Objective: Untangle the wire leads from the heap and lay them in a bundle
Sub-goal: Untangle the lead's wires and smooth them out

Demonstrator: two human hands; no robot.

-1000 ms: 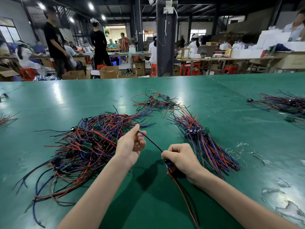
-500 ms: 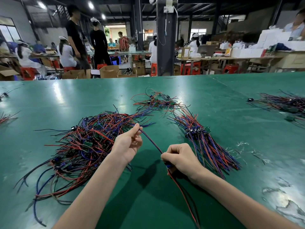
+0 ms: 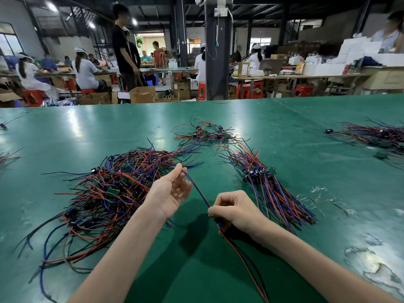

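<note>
A tangled heap of red, blue and black wire leads (image 3: 105, 193) lies on the green table (image 3: 306, 132) at the left. A straightened bundle of leads (image 3: 269, 184) lies to the right of my hands. My left hand (image 3: 170, 193) pinches the far end of one wire lead (image 3: 197, 191) between thumb and fingertips, just over the heap's right edge. My right hand (image 3: 236, 209) grips the same lead at its small blue part, fingers curled round it. The lead's red and black tails run down toward me.
A smaller loose tangle (image 3: 205, 133) lies behind the two piles. Another wire pile (image 3: 376, 134) sits at the far right, and stray wires at the left edge. Worn patches mark the table at the right. People work at benches beyond the table.
My left hand has risen slightly and turned palm-up, keeping its pinch on the lead's end. My right hand keeps its grip. A person in black in the background has walked to the right.
</note>
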